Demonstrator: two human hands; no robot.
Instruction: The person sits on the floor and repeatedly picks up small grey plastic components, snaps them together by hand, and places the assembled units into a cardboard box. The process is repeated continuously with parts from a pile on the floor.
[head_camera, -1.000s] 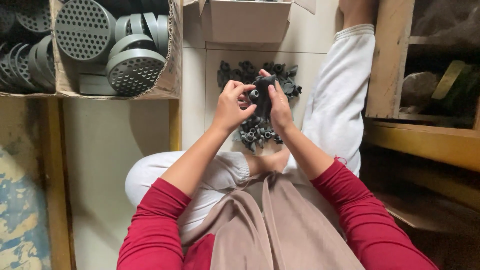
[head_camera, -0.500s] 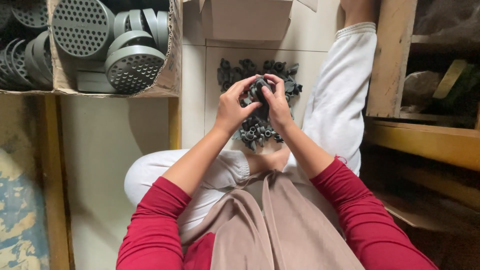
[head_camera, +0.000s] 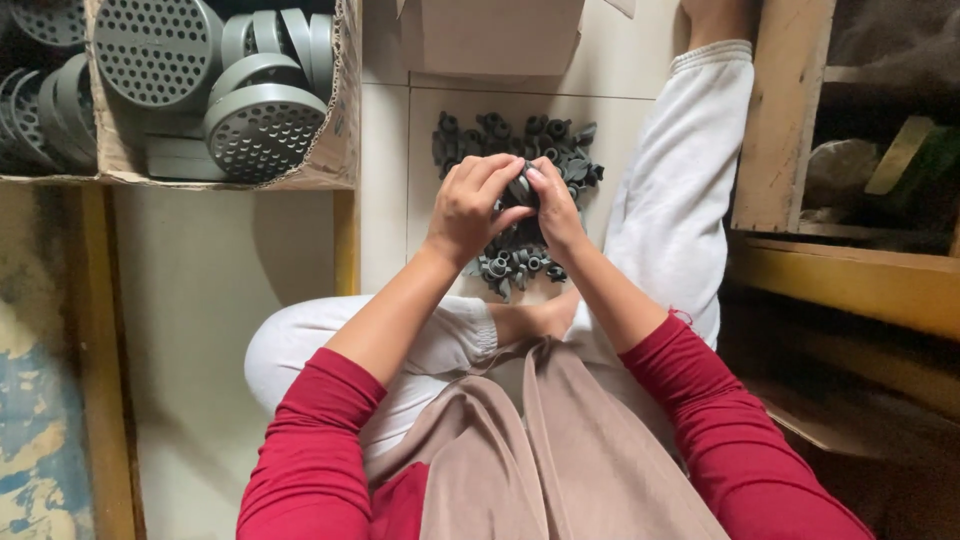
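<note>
My left hand (head_camera: 468, 208) and my right hand (head_camera: 553, 205) meet above a heap of small dark grey plastic parts (head_camera: 520, 150) on the tiled floor. Both hands pinch one small grey plastic part (head_camera: 520, 188) between their fingertips; most of it is hidden by the fingers. More of the grey parts (head_camera: 515, 265) lie just below my hands, near my bare foot (head_camera: 530, 320). My sleeves are red and my trousers white.
A cardboard box (head_camera: 335, 150) at the upper left holds several round grey perforated discs (head_camera: 255, 130). Another cardboard box (head_camera: 490, 40) stands beyond the heap. Wooden shelving (head_camera: 780, 150) rises at the right, and a yellow wooden frame (head_camera: 345, 240) at the left.
My hands have stayed over the heap, the fingers shifting around the small part, turning it between them. The view has drifted slightly.
</note>
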